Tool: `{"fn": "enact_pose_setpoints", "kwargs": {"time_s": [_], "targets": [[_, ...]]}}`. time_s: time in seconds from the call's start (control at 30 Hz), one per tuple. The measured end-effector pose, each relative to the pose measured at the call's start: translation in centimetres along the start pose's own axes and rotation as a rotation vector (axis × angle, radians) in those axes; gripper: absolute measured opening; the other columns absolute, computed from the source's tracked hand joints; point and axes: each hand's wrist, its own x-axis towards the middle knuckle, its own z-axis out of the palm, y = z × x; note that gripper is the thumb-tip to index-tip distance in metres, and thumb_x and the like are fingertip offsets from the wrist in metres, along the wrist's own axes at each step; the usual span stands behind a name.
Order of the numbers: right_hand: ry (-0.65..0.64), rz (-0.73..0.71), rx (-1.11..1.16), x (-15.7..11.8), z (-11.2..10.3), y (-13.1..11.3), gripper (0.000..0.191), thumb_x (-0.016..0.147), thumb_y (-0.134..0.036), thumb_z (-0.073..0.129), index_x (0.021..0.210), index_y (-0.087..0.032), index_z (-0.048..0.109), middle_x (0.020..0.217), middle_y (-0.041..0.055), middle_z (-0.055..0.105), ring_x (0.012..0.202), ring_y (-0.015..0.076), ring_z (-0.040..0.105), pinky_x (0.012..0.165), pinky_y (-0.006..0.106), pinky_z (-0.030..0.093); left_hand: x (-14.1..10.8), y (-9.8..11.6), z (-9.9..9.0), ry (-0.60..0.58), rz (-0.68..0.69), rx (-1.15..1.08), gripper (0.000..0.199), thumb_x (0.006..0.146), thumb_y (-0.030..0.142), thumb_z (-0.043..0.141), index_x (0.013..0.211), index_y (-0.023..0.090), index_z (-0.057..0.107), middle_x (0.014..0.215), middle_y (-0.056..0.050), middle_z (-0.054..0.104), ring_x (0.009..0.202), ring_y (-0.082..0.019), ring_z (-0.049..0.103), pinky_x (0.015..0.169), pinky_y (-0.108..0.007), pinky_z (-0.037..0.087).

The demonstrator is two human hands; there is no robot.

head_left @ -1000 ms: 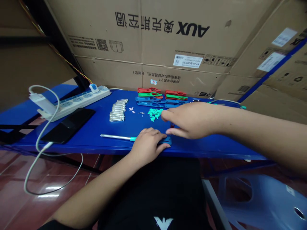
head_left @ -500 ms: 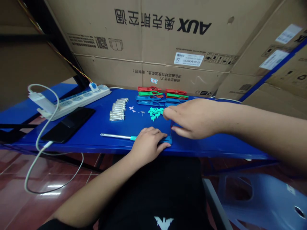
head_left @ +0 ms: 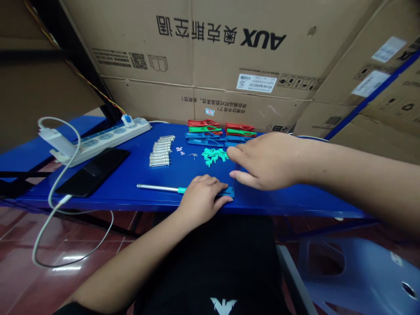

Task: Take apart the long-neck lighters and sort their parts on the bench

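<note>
Though slight, right hand's (head_left: 271, 162) rightward shift

- A flat blue plastic piece (head_left: 229, 192) on the blue surface (head_left: 193, 173) lies mostly under the left hand (head_left: 200, 197), so its shape is hidden.
- A thin dark sliver (head_left: 234, 177) beneath the right hand (head_left: 269, 162) is too fine to identify.
- The tiny white pieces (head_left: 180, 149) and small metal pins (head_left: 193, 154) are too small to make out.
- The tangled teal plastic parts (head_left: 212, 156) overlap, hiding individual shapes.
- The long blue plastic clips (head_left: 236, 139) disappear behind the right hand.
- The pale blue plastic stool (head_left: 357, 280) is cut off by the picture's lower right corner.
</note>
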Motion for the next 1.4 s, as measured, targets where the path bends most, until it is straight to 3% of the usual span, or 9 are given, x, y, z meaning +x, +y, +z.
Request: {"fn": "enact_pose_setpoints", "kwargs": {"time_s": [0.27,0.67,0.83,0.9,1.03,1.13,1.27,1.33,1.4], "targets": [[-0.077,-0.056,0.055,0.4,0.3,1.2,0.018,0.094,-0.028,0.054,0.106,-0.018,0.063,0.083,0.0067,0.068,0.067,0.0184,0.056,0.058,0.029,0.028,0.1,0.1,0.0,-0.008,-0.012,0.004,0.036,0.093,0.050,0.063,0.112,0.021,0.071,0.103,-0.007,0.073,0.096,-0.026,0.063,0.084,-0.041,0.046],[0.056,-0.042,-0.021,0.4,1.0,0.2,0.058,0.101,-0.056,0.032,0.090,-0.016,0.072,0.068,0.0120,0.068,0.064,0.0236,0.061,0.059,0.031,0.030,0.0,0.0,-0.1,-0.007,0.002,0.036,0.033,0.094,0.048,0.061,0.109,0.021,0.071,0.105,-0.007,0.073,0.094,-0.027,0.063,0.081,-0.041,0.046],[0.101,-0.049,0.043,0.0,1.1,0.6,0.037,0.095,-0.047,0.049,0.107,-0.017,0.068,0.087,0.0121,0.072,0.068,0.0226,0.061,0.060,0.032,0.031,-0.1,0.0,0.0,-0.005,0.003,0.018,0.035,0.095,0.049,0.061,0.113,0.022,0.070,0.103,-0.006,0.073,0.095,-0.026,0.063,0.083,-0.041,0.046],[0.078,-0.075,0.067,0.0,1.3,0.8,0.032,0.095,-0.043,0.050,0.103,-0.018,0.068,0.083,0.0100,0.071,0.064,0.0207,0.059,0.058,0.031,0.029,-0.1,-0.1,0.1,0.000,0.004,0.015,0.036,0.095,0.050,0.060,0.114,0.022,0.070,0.102,-0.006,0.073,0.096,-0.026,0.063,0.083,-0.041,0.046],[0.056,-0.093,0.102,-0.2,1.4,0.9,0.047,0.098,-0.053,0.041,0.084,-0.018,0.070,0.064,0.0069,0.064,0.055,0.0185,0.052,0.056,0.030,0.025,-0.1,-0.1,0.2,0.011,0.013,0.021,0.035,0.094,0.049,0.062,0.112,0.021,0.070,0.098,-0.007,0.072,0.094,-0.027,0.063,0.081,-0.042,0.047],[0.151,-0.074,0.187,-1.2,1.6,2.0,0.052,0.098,-0.055,0.038,0.077,-0.019,0.069,0.060,0.0051,0.060,0.055,0.0174,0.050,0.056,0.030,0.026,-0.1,-0.1,0.2,0.012,0.004,-0.027,0.032,0.093,0.047,0.064,0.111,0.020,0.070,0.102,-0.007,0.073,0.097,-0.027,0.063,0.086,-0.044,0.048],[0.379,0.066,0.404,-2.7,4.8,4.5,0.048,0.100,-0.051,0.037,0.086,-0.018,0.070,0.075,0.0064,0.064,0.066,0.0185,0.057,0.062,0.031,0.037,-0.2,0.1,-0.6,0.034,-0.046,-0.171,0.051,0.090,0.033,0.071,0.136,0.021,0.054,0.122,-0.007,0.070,0.111,-0.025,0.062,0.099,-0.044,0.047],[0.453,0.129,0.455,-3.0,8.3,5.3,0.042,0.098,-0.050,0.044,0.093,-0.019,0.071,0.089,0.0089,0.066,0.080,0.0215,0.060,0.072,0.034,0.043,-0.4,-0.1,-1.6,0.043,-0.047,-0.220,0.067,0.088,0.030,0.072,0.147,0.023,0.042,0.132,-0.007,0.065,0.119,-0.024,0.060,0.103,-0.042,0.046],[0.496,0.164,0.547,-3.1,12.1,5.4,0.038,0.095,-0.051,0.051,0.095,-0.019,0.072,0.095,0.0098,0.066,0.089,0.0236,0.062,0.081,0.037,0.046,-0.9,-0.8,-2.9,0.034,-0.042,-0.180,0.066,0.088,0.035,0.072,0.146,0.026,0.043,0.135,-0.006,0.063,0.122,-0.024,0.058,0.105,-0.043,0.044]]}}
